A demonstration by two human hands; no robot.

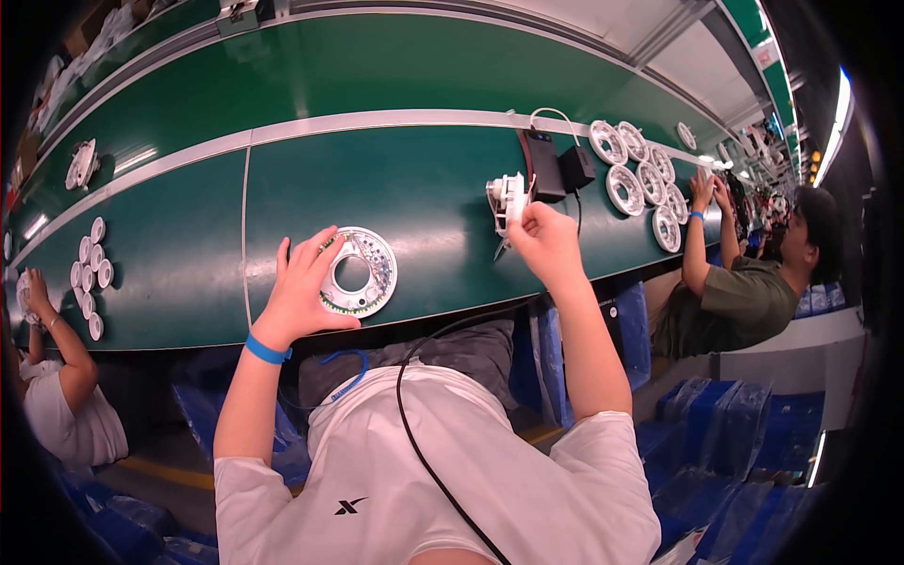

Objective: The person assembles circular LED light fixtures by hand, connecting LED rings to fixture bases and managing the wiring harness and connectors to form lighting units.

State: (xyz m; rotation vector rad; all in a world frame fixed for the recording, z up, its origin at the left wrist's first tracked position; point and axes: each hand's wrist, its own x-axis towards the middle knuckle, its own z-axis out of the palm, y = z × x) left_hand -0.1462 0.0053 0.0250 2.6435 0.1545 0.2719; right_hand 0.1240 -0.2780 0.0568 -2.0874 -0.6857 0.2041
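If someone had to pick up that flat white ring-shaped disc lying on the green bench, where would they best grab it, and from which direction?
Probably by the rim, from above. The white ring disc lies flat on the green bench with a big open hole in the middle, so fingers could pinch inner edge against outer rim. The left hand already rests on its near-left edge; the far-right rim is free. The right hand holds a small white part.

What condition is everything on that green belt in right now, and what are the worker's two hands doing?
Left hand: fingers spread, resting on the ring's edge.
White ring: lying flat, open side up.
Right hand: closed around a small white tool.
Small white tool: held upright above the belt.
Black box: flat, cable attached.
White rings at right: laid out flat, untouched.
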